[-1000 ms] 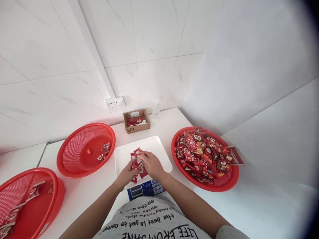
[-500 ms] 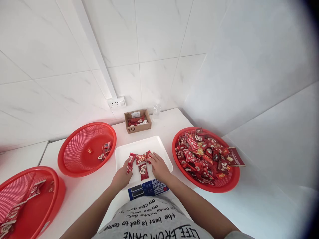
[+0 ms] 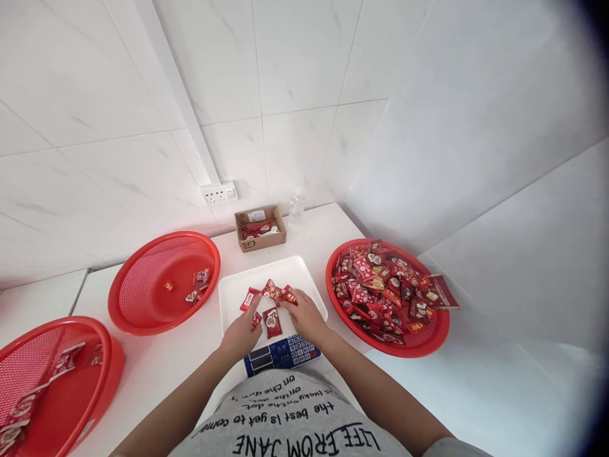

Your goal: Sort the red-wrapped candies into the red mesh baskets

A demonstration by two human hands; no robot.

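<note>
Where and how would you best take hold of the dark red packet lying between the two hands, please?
I'd probably pinch the dark red packet by its near end, coming down from the side of the blue panel. It lies flat on the white tray with that end uncovered, while other packets lie beyond its far end and to its left.

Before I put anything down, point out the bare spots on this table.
Bare tabletop shows between the bottle, the scale and the right basket, and another strip between the scale, back left basket and front left basket. Crowded: the scale's middle, with sweets, left hand and right hand, and the heaped right basket.
</note>
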